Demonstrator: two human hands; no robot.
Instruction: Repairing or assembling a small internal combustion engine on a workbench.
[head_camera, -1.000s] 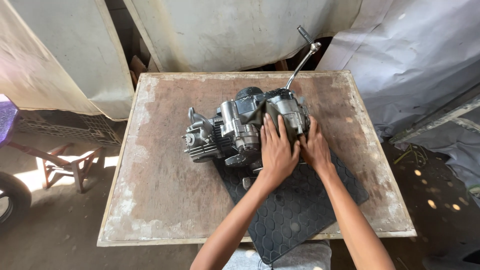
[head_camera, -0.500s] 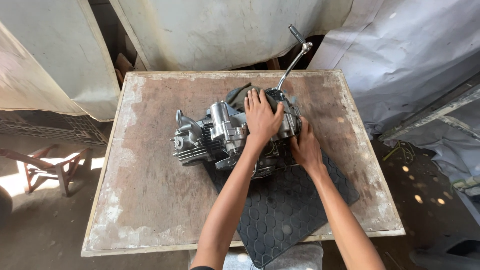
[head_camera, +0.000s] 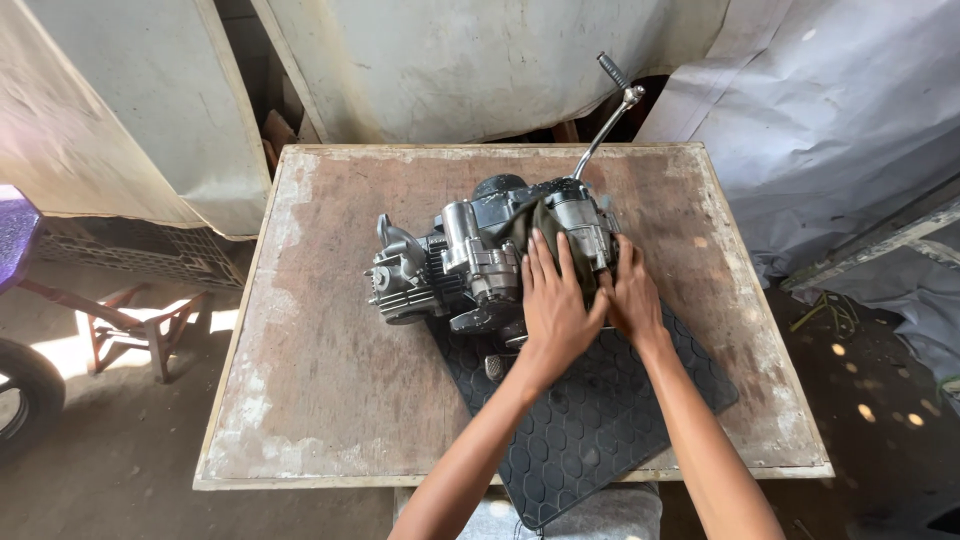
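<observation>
grey metal engine (head_camera: 470, 265) sits on the black mat (head_camera: 600, 420), dark cloth (head_camera: 535, 225) draped over it.

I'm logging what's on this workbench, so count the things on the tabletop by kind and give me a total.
Small motorcycle engine, with kick-start lever: 1
Dark cloth pressed on it by left hand and right hand: 1
Black hex-pattern rubber mat: 1
Total on the wooden table: 3

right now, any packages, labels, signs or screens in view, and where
None in view.
Engine: grey metal, middle of the wooden table, partly on a black honeycomb mat.
Left hand and right hand: pressed on a dark cloth over the engine's right end.
Pale sheets: hanging behind, plain.
</observation>
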